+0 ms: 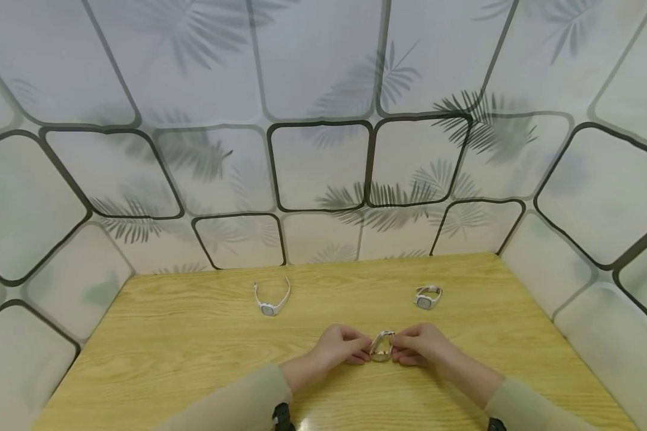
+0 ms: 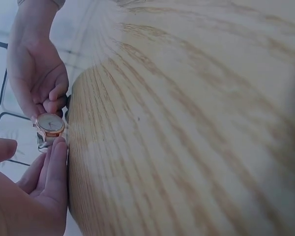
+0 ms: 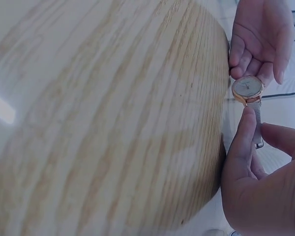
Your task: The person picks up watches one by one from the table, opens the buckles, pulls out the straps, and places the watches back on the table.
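A wristwatch with a round pale dial and rose-gold case [image 2: 50, 124] stands between my two hands near the middle of the table. In the head view its light strap [image 1: 376, 340] bends up into a loop, with the case toward me. My left hand [image 1: 345, 346] holds the watch at its left side, fingertips against it. From the right, my right hand [image 1: 423, 346] pinches the strap [image 3: 257, 120] between thumb and fingers. Part of the strap is hidden behind the fingers.
On the wooden table [image 1: 194, 335], a white watch [image 1: 268, 309] lies with its strap spread at the back left. Another white watch [image 1: 425, 300], its strap looped, lies at the back right. Leaf-patterned walls [image 1: 323, 167] enclose the back and sides.
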A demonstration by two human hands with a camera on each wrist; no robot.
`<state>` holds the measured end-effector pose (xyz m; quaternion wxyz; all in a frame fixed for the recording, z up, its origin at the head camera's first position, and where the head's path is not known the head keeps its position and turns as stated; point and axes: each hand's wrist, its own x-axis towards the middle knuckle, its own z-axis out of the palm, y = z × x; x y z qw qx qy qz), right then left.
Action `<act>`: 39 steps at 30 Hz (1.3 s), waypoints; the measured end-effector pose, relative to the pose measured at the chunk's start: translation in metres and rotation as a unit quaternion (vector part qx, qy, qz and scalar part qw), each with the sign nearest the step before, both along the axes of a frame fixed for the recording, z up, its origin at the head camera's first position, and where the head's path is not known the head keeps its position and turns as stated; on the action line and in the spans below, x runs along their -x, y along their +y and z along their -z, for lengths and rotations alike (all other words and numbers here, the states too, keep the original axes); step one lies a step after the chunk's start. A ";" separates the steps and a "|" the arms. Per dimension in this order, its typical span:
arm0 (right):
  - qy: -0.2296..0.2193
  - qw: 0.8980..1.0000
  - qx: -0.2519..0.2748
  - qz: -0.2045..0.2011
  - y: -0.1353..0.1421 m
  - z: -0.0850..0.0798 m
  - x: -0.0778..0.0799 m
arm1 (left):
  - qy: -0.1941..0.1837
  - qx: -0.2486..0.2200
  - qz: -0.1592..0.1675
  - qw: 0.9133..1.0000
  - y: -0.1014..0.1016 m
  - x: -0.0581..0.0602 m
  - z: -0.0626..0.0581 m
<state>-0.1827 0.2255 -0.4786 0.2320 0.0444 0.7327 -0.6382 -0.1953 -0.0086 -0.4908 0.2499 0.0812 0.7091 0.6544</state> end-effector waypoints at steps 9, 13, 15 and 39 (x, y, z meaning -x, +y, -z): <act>-0.026 0.998 0.048 0.010 -0.004 -0.004 0.001 | -0.015 -0.014 -0.031 0.999 -0.002 -0.001 -0.005; -0.025 0.997 0.069 0.006 -0.006 -0.008 0.004 | -0.010 -0.023 -0.026 0.999 -0.005 0.001 -0.007; -0.022 0.997 0.071 0.002 -0.007 -0.011 0.004 | -0.007 -0.026 -0.021 0.999 -0.006 0.002 -0.009; -0.006 0.997 0.064 -0.035 -0.021 -0.031 0.009 | 0.032 -0.003 0.007 0.999 -0.023 0.006 -0.024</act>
